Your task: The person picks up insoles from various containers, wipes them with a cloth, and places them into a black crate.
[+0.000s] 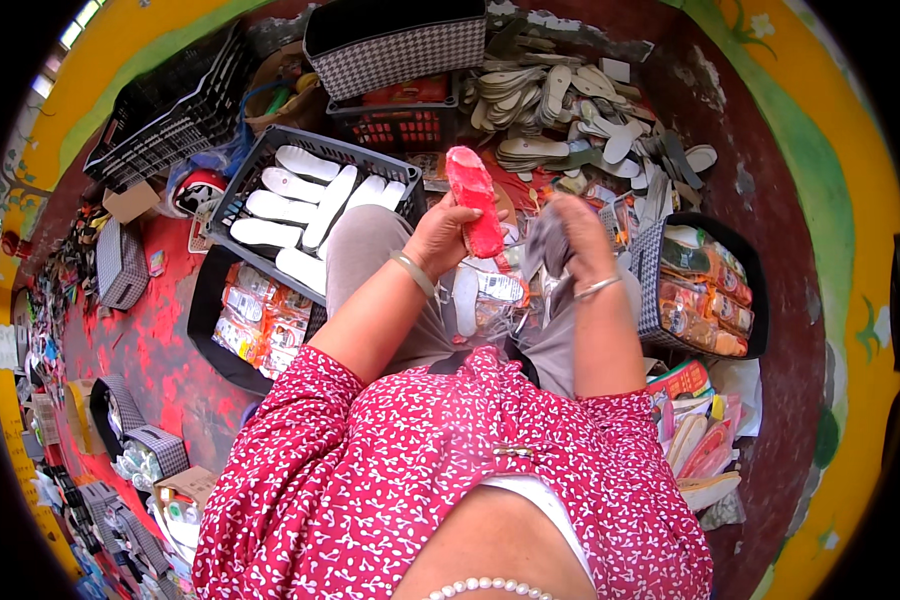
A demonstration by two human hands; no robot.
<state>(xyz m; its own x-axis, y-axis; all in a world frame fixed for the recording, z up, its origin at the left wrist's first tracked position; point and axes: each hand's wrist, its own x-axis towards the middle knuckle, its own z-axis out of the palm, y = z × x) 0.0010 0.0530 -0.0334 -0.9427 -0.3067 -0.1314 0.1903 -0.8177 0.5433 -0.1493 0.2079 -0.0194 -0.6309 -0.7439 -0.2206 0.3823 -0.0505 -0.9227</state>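
A dark crate point(245, 180) holds white insoles point(330, 205); a bin point(206, 315) beside it, orange packets with white printed labels point(245, 303). The grip of the left hand point(445, 232) pinches a red insole point(477, 195) above the lap point(420, 335); the right hand point(587, 243) blurs against something grey point(544, 240), its grip I cannot tell.

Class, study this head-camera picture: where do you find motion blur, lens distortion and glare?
Head view: the right hand is smeared by motion blur, while the left hand and red insole look sharper; head view: the fisheye lens bows the painted wall and leaves black corners; head view: the window at upper left looks washed-out.
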